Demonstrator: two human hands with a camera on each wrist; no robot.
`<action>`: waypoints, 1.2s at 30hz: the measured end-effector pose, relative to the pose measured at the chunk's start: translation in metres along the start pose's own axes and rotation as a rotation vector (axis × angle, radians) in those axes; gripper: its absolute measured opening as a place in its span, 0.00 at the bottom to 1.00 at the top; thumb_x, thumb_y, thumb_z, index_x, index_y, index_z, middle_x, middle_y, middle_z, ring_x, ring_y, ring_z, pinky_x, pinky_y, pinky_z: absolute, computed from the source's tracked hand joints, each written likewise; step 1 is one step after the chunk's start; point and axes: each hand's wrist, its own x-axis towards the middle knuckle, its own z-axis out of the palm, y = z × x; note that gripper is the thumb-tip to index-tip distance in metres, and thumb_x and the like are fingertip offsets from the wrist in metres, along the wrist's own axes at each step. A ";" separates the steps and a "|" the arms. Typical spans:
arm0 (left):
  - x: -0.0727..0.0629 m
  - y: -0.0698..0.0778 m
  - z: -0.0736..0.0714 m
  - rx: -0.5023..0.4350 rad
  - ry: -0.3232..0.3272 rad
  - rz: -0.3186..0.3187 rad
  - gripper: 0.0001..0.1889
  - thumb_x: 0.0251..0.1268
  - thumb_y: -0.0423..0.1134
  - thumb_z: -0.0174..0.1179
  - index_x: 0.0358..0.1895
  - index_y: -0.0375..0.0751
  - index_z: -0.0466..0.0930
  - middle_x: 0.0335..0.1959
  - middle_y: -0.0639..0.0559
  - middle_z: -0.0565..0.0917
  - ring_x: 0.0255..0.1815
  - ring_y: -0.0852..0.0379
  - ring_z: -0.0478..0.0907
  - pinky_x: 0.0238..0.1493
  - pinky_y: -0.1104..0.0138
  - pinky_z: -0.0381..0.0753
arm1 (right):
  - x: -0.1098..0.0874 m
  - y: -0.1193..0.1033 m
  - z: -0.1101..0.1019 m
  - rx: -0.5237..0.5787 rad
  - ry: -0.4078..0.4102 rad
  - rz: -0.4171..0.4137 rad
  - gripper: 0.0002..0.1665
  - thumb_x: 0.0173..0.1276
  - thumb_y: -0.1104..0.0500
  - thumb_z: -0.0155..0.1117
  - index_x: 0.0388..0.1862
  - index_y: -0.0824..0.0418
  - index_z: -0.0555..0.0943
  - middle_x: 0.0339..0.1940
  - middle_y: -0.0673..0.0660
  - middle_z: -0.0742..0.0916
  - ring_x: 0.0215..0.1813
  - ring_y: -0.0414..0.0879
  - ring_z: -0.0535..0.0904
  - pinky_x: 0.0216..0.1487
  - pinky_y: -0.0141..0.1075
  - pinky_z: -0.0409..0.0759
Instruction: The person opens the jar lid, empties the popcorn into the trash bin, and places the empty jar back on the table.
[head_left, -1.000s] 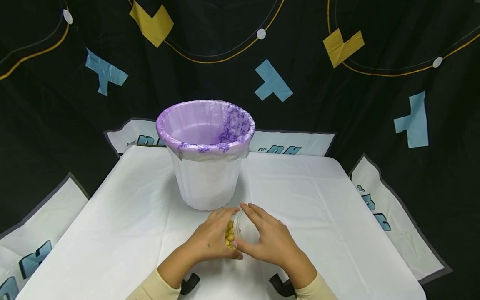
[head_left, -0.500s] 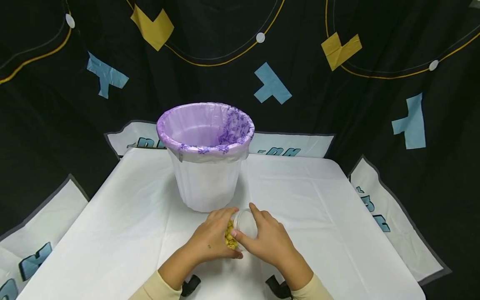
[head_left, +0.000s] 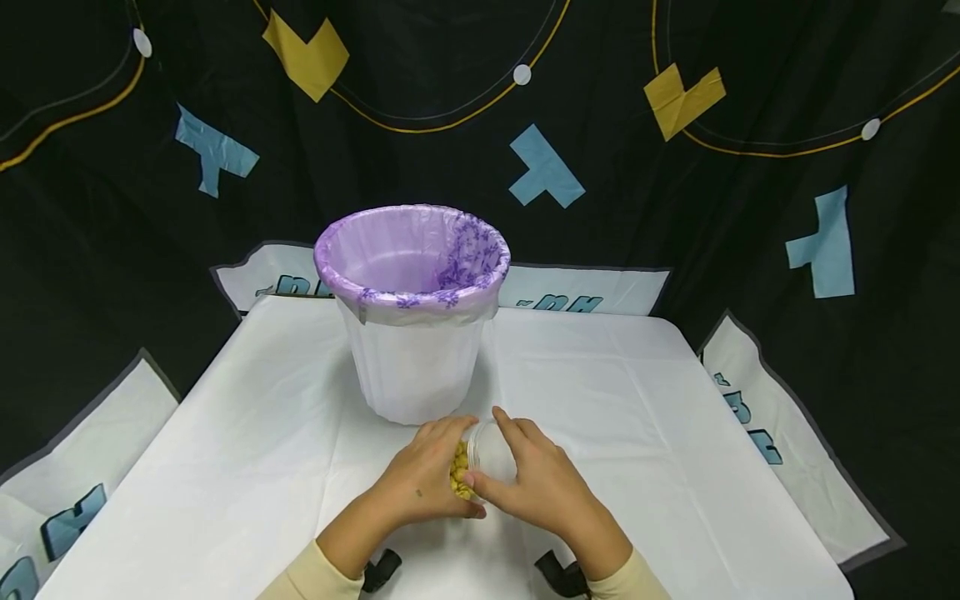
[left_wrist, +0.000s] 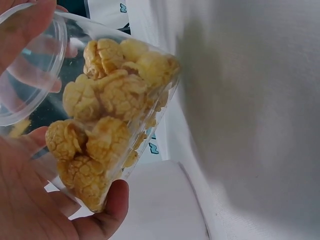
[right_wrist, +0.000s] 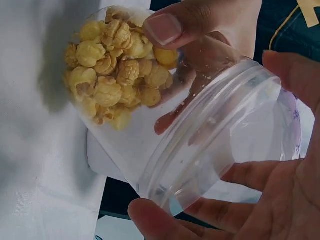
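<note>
A clear plastic jar (right_wrist: 130, 155) is tilted on its side just above the table, with caramel popcorn (left_wrist: 105, 95) heaped toward its base. My left hand (head_left: 420, 477) holds the jar's body, thumb on the near side and fingers round the far side. Its screw lid (right_wrist: 210, 135) is clear and sits at the mouth, facing right. Spread round the lid's rim are the thumb and fingers of my right hand (head_left: 546, 485). In the head view the hands hide most of the jar, and I cannot tell how tightly the lid is screwed.
A white bin (head_left: 420, 358) stands behind the hands, lined with a purple flowered bag (head_left: 375, 250) folded over its rim. The white-covered table (head_left: 637, 433) spreads round it. A black curtain (head_left: 420, 167) with taped shapes hangs behind. Black mounts (head_left: 382, 571) show beneath the wrists.
My right hand's fingers have shifted slightly round the lid, away from and then back toward the jar. The left hand and jar stay nearly in place, and the bin has not moved.
</note>
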 end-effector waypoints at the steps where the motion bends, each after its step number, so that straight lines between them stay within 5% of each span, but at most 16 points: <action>1: 0.000 0.000 0.000 -0.001 -0.002 0.001 0.62 0.26 0.60 0.83 0.73 0.48 0.62 0.70 0.52 0.70 0.68 0.47 0.67 0.63 0.47 0.74 | 0.000 0.001 -0.001 -0.001 -0.006 -0.016 0.54 0.61 0.28 0.63 0.79 0.51 0.61 0.64 0.57 0.78 0.58 0.54 0.81 0.54 0.51 0.82; 8: 0.000 -0.002 0.000 -0.015 -0.008 -0.005 0.61 0.26 0.60 0.83 0.73 0.49 0.62 0.70 0.54 0.70 0.70 0.47 0.65 0.63 0.46 0.74 | -0.001 0.004 -0.003 -0.019 -0.036 -0.108 0.53 0.60 0.36 0.67 0.80 0.47 0.57 0.69 0.55 0.74 0.60 0.50 0.79 0.55 0.48 0.82; 19: -0.001 -0.004 0.001 -0.005 -0.004 0.000 0.61 0.28 0.61 0.82 0.73 0.49 0.62 0.70 0.54 0.70 0.70 0.47 0.66 0.63 0.46 0.74 | 0.000 0.005 -0.006 -0.019 -0.071 -0.159 0.57 0.59 0.35 0.69 0.82 0.44 0.52 0.74 0.53 0.70 0.68 0.52 0.72 0.60 0.52 0.78; 29: -0.001 -0.002 -0.001 -0.022 -0.011 -0.038 0.60 0.28 0.61 0.82 0.73 0.49 0.63 0.71 0.53 0.70 0.71 0.45 0.65 0.62 0.43 0.74 | 0.003 -0.001 -0.002 0.034 -0.002 0.099 0.60 0.61 0.19 0.51 0.81 0.54 0.55 0.70 0.62 0.74 0.66 0.61 0.75 0.61 0.58 0.76; 36: -0.001 -0.002 -0.001 -0.008 -0.008 -0.031 0.60 0.28 0.61 0.82 0.73 0.49 0.63 0.71 0.53 0.70 0.68 0.46 0.67 0.59 0.44 0.76 | 0.006 -0.002 0.000 0.028 0.004 0.111 0.59 0.60 0.21 0.55 0.79 0.56 0.61 0.66 0.62 0.79 0.64 0.59 0.77 0.59 0.58 0.78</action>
